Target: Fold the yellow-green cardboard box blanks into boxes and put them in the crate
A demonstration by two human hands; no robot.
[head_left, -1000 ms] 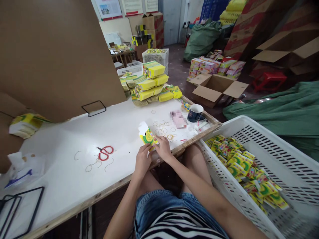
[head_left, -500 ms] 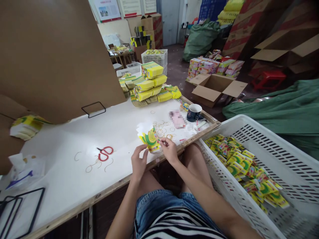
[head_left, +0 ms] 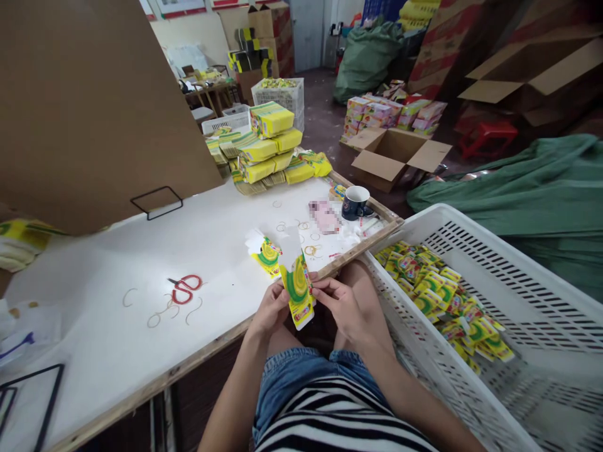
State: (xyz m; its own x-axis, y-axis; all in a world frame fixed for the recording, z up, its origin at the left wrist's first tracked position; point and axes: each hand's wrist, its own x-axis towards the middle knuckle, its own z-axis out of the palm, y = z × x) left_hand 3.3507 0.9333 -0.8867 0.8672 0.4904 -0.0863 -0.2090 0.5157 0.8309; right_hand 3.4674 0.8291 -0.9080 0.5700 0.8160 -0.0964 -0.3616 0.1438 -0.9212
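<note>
Between my two hands, just over the table's front edge, is a yellow-green printed packet [head_left: 298, 290] with a white upper end. My left hand [head_left: 273, 307] pinches its left side and my right hand [head_left: 335, 304] grips its right side with the fingertips. Another yellow packet [head_left: 267, 256] lies on the white table [head_left: 226, 245] just beyond. Thin rubber bands [head_left: 311, 251] are scattered to the right of it. Red-handled scissors [head_left: 186, 289] rest on the left part of the table.
On the right stands a white basket [head_left: 471, 238] holding many yellow packets [head_left: 438, 289]. Bundled yellow stacks [head_left: 268, 147] sit at the table's far end. A dark mug [head_left: 355, 204] is near the right corner, and a cardboard box [head_left: 398, 154] is on the floor.
The packet in my hands has come off the table toward me and now hangs at the edge, while another lies behind it. The view has shifted slightly.
</note>
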